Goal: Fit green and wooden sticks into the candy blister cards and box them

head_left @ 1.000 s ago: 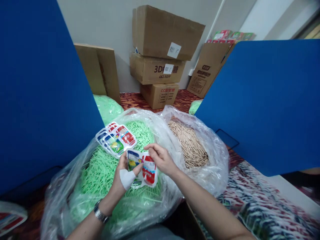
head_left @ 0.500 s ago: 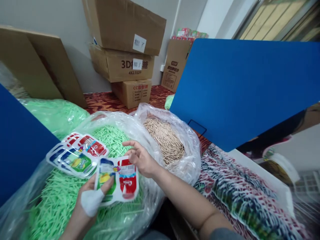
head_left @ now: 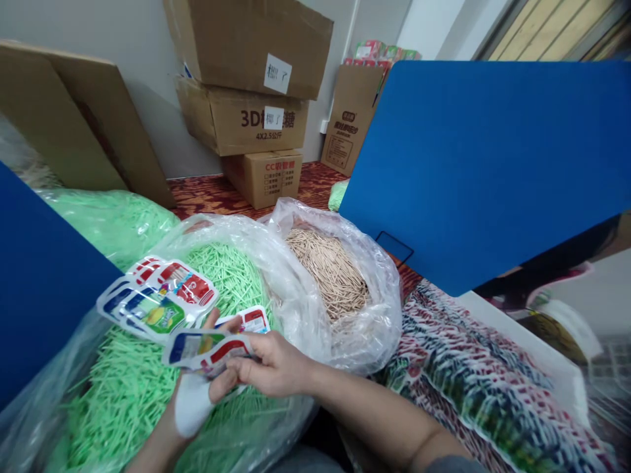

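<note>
Your left hand (head_left: 191, 402) and right hand (head_left: 269, 364) pinch printed packets (head_left: 202, 345) — left grip partly hidden, seemingly — just above green sticks (head_left: 123, 394).

Left blue panel (head_left: 44, 289), right blue panel (head_left: 493, 164) wall sides; green-stick bag (head_left: 123, 394), tan-stick bag (head_left: 335, 276) fill middle; air above open

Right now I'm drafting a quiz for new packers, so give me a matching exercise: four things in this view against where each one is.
Things:
1. sachet pair
2. fanned sachet pile
3. tan sticks
4. top cardboard box

Places:
A. in the right clear bag
B. lying on the green sticks
C. between the left hand and right hand
D. stacked high by the wall

Pairs: 1-C, 2-B, 3-A, 4-D.
</note>
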Available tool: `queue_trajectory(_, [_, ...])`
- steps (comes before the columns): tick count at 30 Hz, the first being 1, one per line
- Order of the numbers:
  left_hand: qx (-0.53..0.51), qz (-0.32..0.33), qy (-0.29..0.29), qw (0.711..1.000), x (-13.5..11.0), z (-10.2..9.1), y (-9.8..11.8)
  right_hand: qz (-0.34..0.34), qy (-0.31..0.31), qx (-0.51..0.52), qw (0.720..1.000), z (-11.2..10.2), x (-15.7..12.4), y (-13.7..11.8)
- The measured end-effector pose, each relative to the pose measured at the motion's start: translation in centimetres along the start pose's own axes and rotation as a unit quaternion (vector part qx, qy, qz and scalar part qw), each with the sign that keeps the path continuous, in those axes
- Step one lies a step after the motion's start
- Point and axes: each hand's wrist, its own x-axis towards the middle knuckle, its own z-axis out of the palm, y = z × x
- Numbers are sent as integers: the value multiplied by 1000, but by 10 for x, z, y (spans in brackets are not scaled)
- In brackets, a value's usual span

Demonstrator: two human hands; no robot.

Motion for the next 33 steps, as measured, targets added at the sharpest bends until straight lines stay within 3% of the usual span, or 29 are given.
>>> queue_trajectory(2, [-35,-51,-38,997,-2,5,-1,19,-5,101,995,6,-2,6])
queue_trajectory(4, [-44,-73,-38,996,-3,7,-3,21,14,125,992,2,-4,6])
queue_trajectory(8, [-12,-65,-8,998,-4,7,1,1,66,-21,998,-23,-3,-5])
queue_trajectory(12, [73,-62,-64,993,-5,11,7,-76,105,-195,972,-34,0,-11])
queue_trajectory(14, [100,-59,-82,990,-4,13,8,-106,94,-254,957,-34,-3,-12])
queue_trajectory(17, [112,-82,-61,988,-4,17,5,-133,55,-246,958,-45,-13,-10])
queue_trajectory(18, [110,-95,-47,988,-5,18,4,-125,75,-240,960,-52,-17,-8])
queue_trajectory(20, [100,-110,-15,989,-6,19,0,-63,191,-260,945,-72,-27,2])
queue_trajectory(22, [88,-116,-6,989,-7,21,-4,35,317,-310,896,-88,-34,21])
queue_trajectory(23, [82,-115,-11,990,-7,22,-7,70,330,-331,881,-92,-36,33])
queue_trajectory(27, [74,-104,-44,991,-7,30,-18,121,188,-344,912,-73,-32,81])
queue_trajectory(30, [60,-103,-42,992,-7,37,-21,128,168,-379,901,-44,-20,102])
queue_trajectory(33, [59,-111,-59,990,-7,41,-19,120,150,-399,897,-35,-16,101])
